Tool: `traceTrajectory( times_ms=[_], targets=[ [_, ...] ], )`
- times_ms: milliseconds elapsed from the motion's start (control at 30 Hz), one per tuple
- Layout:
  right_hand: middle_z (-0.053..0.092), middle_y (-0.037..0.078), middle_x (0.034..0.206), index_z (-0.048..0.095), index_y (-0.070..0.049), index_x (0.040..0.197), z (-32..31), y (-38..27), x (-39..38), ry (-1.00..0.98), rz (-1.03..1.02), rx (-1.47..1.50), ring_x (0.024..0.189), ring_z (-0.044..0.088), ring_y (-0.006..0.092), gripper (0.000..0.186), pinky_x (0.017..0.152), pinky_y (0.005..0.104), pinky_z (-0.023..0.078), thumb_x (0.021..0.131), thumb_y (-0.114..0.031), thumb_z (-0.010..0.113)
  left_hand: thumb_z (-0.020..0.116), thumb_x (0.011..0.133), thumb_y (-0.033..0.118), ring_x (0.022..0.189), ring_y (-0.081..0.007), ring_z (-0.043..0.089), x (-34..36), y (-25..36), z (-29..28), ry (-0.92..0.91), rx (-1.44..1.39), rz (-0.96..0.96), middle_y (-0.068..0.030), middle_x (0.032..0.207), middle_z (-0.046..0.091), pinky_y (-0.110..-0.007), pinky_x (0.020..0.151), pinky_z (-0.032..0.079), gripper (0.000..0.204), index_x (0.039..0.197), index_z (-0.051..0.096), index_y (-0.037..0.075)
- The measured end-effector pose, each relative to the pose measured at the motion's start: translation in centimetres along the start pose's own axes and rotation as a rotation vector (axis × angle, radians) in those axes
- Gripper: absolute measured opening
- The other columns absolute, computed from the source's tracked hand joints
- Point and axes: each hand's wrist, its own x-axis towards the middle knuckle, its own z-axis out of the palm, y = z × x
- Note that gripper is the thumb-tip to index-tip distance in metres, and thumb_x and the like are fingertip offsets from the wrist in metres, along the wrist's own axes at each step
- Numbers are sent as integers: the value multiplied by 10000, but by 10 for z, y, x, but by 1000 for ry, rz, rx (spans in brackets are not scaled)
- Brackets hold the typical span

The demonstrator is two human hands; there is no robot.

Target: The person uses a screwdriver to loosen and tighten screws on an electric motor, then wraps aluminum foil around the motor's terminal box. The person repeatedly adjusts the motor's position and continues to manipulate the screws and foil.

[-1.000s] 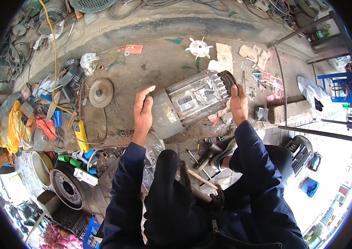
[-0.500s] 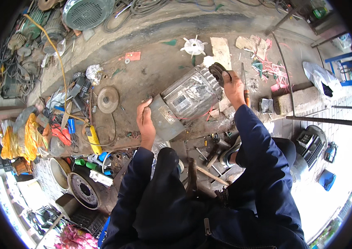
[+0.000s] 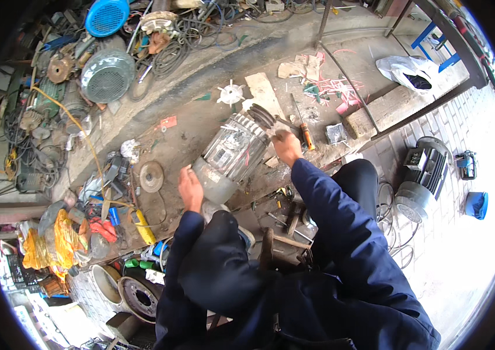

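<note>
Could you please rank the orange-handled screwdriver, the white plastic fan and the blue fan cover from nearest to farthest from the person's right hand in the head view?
From the right hand:
1. Orange-handled screwdriver, just to its right on the slab.
2. White plastic fan, up and to the left, beyond the motor.
3. Blue fan cover, far at the upper left among the scrap.

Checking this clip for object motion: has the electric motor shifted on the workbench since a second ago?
Cannot tell: the camera itself has moved. The electric motor lies about as far from the white fan impeller as before, with both hands on it.
</note>
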Motion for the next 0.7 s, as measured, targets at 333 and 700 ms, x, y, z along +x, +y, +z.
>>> traceTrajectory(
  times_ms=[333,700],
  targets=[
    [756,108,1113,664,74,1298,-178,-88,-151,-92,-188,832,960,734,172,299,879,308,577,1061,-95,596,667,979,424,1517,-460,376,-41,19,9,-54,479,421,-275,1604,456,-584,1232,291,758,1555,455,-23],
    [768,152,1031,682,57,1243,-246,219,-280,574,336,843,877,756,192,254,797,326,614,1048,-85,601,457,1093,579,1584,-432,243,13,-11,-1,-400,399,115,-225,1716,276,-555,1275,199,815,1710,206,109]
  ],
)
